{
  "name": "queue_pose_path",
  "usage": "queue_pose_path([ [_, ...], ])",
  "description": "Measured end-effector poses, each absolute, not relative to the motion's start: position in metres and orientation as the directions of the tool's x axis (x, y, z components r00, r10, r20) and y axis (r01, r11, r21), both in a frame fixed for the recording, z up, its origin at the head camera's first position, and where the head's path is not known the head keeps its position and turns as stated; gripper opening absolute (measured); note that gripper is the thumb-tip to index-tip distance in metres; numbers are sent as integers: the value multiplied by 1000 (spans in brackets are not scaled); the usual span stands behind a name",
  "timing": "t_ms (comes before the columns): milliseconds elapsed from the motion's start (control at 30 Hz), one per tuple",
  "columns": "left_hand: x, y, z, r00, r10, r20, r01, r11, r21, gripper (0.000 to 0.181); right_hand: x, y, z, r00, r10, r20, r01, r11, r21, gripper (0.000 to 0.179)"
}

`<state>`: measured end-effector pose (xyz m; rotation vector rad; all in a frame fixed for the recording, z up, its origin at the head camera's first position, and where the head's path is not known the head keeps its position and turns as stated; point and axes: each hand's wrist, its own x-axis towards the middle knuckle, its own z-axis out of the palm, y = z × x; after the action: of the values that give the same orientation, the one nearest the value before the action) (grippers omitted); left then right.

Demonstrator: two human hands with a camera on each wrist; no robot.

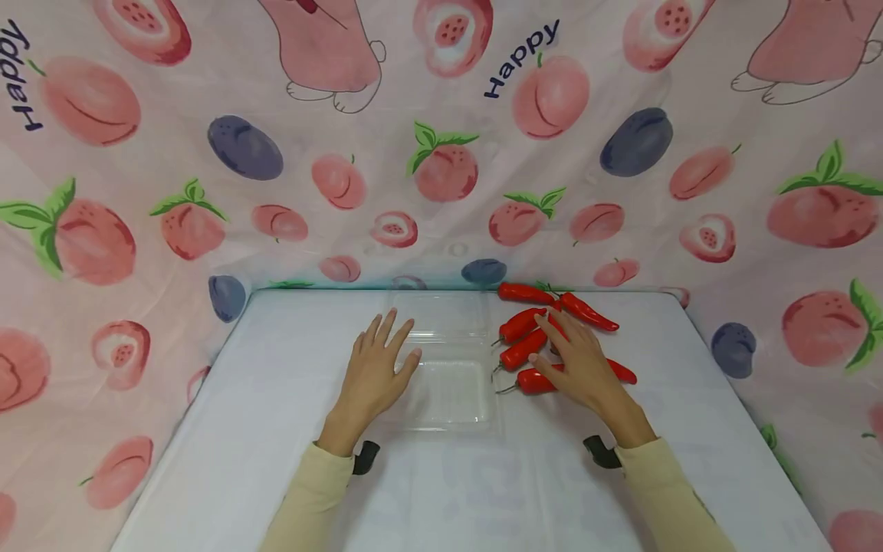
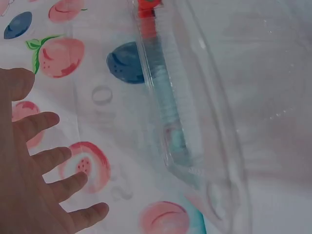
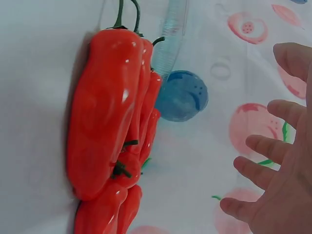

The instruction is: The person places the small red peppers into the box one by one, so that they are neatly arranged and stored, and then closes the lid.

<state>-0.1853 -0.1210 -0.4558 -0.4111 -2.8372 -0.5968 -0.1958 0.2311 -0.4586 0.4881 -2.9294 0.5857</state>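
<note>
A clear plastic clamshell box (image 1: 455, 395) stands open at the middle of the table, its lid (image 1: 444, 313) folded back toward the far edge. My left hand (image 1: 375, 372) hovers at the box's left side with fingers spread and holds nothing. In the left wrist view, the box's clear wall (image 2: 195, 97) runs beside the hand (image 2: 34, 180). Several red peppers (image 1: 524, 353) with green stems lie to the right of the box. Over their right part is my right hand (image 1: 582, 364), fingers spread, hiding some of them. The right wrist view shows the peppers (image 3: 105, 112) apart from the hand (image 3: 282, 170).
A white table (image 1: 290, 406) lies under everything. Behind it and along its sides hangs a pink fruit-print cloth (image 1: 386, 138). Two peppers, one of them a red pepper (image 1: 589, 312), lie close to the table's far edge.
</note>
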Motion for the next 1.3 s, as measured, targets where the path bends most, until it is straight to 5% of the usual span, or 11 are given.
queue_pose_path([
  [333, -181, -133, -463, -935, 192, 297, 305, 863, 403, 54, -193, 241, -466, -940, -263, 219, -332, 852, -404, 77],
  [1300, -165, -170, -501, -962, 126, 242, 236, 827, 510, 53, -187, 247, -493, -975, -197, 103, -222, 817, -533, 72],
])
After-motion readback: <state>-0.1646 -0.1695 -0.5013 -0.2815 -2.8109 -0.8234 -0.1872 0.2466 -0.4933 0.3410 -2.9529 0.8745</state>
